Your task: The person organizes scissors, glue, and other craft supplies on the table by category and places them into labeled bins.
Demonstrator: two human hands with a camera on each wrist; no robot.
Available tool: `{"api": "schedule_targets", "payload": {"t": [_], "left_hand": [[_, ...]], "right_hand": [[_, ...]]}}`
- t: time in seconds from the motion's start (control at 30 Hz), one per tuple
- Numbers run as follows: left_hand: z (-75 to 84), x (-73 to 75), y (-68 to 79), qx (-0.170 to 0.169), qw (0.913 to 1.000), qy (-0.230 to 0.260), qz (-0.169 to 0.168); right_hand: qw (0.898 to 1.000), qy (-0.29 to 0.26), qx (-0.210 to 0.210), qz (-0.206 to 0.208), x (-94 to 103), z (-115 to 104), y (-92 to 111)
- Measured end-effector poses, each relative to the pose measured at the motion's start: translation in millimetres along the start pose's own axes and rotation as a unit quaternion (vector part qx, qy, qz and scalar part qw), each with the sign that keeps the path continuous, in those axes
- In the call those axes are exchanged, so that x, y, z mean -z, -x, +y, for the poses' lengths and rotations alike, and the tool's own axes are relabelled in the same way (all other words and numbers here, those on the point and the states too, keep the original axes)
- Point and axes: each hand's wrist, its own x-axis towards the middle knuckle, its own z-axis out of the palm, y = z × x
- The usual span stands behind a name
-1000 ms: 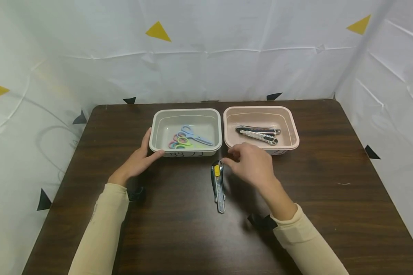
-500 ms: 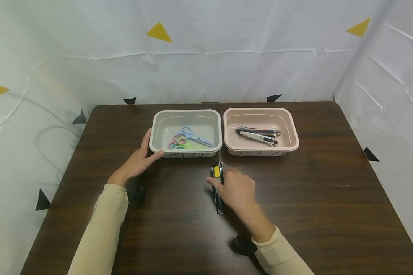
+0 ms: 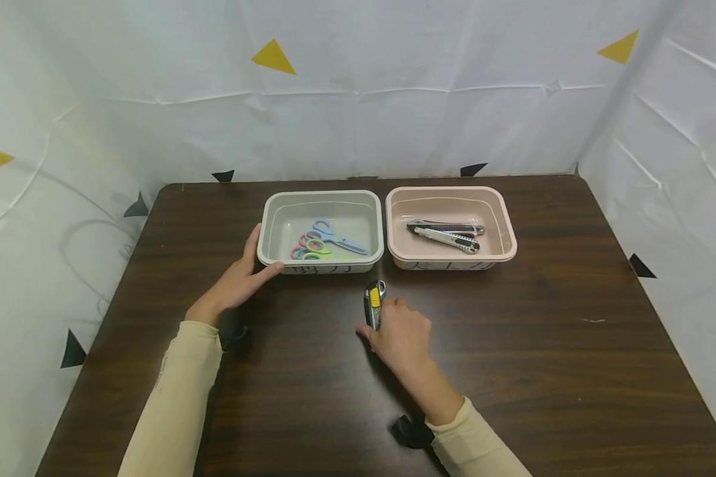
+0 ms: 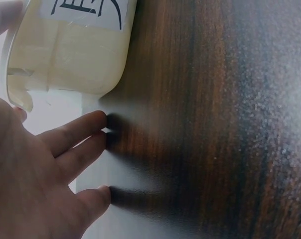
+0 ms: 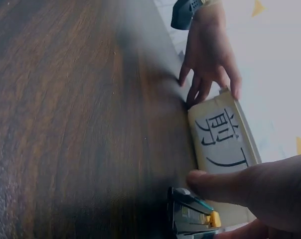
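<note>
In the head view my right hand (image 3: 401, 334) grips a utility knife (image 3: 372, 306) with a dark body and yellow slider. Its thumb lies on the knife's left and its fingers on the right; the lower part of the knife is hidden under the hand. The right wrist view shows the thumb close beside the utility knife (image 5: 188, 211), low over the table. My left hand (image 3: 234, 286) rests at the left end of a grey-green bin (image 3: 322, 197), thumb at the front rim. In the left wrist view its other fingers (image 4: 73, 134) reach straight toward the table.
Several pastel scissors (image 3: 337, 242) lie in the grey-green bin, whose front bears black characters. To its right stands a pink bin (image 3: 447, 192) holding box cutters (image 3: 450, 237). Both stand on a dark wooden table (image 3: 543, 371) against white sheeting (image 3: 358, 132).
My right hand has come from the pink bin's front edge down and left onto the utility knife, closing its fingers around it. The left hand stays at the grey-green bin.
</note>
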Motion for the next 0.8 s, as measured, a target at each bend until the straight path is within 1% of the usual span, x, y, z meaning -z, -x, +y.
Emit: {"api": "schedule_targets", "payload": {"t": [0.13, 0.33, 0.53, 0.8], "left_hand": [[-0.2, -0.4, 0.7, -0.002, 1.0000, 0.002, 0.003], [1.2, -0.5, 1.7, -0.005, 1.0000, 0.002, 0.008], [1.1, -0.4, 1.5, -0.001, 1.0000, 0.002, 0.006], [-0.1, -1.1, 0.4, -0.007, 0.9999, 0.004, 0.008]], "right_hand": [[1.000, -0.015, 0.002, 0.003, -2.2, 3, 0], [1.000, -0.026, 0.010, -0.012, -3.2, 4, 1], [0.999, -0.007, 0.045, -0.014, -2.2, 5, 5], [0.995, 0.007, 0.095, -0.025, 2.7, 9, 12]]}}
